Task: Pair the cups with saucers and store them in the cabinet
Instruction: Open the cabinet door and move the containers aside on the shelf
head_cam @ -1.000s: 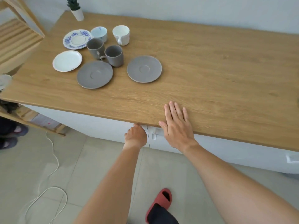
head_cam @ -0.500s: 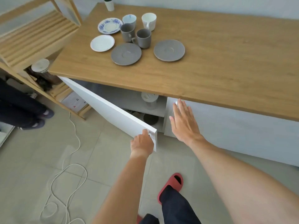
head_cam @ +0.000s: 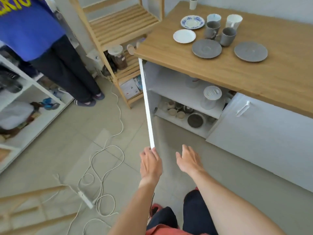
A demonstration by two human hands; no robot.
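On the wooden countertop point(head_cam: 254, 72) stand two grey cups point(head_cam: 227, 36), a white cup point(head_cam: 234, 21) and a blue-patterned cup point(head_cam: 213, 18). Beside them lie two grey saucers point(head_cam: 206, 48), a white saucer point(head_cam: 184, 36) and a blue-patterned saucer point(head_cam: 192, 22). The white cabinet door point(head_cam: 147, 106) below stands swung wide, seen edge-on. My left hand point(head_cam: 150, 162) grips its free edge. My right hand point(head_cam: 189, 160) hovers open beside it, holding nothing. The cabinet shelves point(head_cam: 176, 92) show a white lidded jar point(head_cam: 211, 97) and dark bowls and cups beneath.
The right cabinet door point(head_cam: 257, 133) is closed, with a white handle point(head_cam: 243, 108). A wooden rack point(head_cam: 118, 29) stands left of the cabinet. A person in a blue shirt point(head_cam: 33, 28) stands at far left. White cables and a power strip point(head_cam: 85, 199) lie on the tiled floor.
The left cabinet door has swung from closed to fully open, pulled by my left hand. My right hand left the counter edge and right door and now hovers free. The view has backed away.
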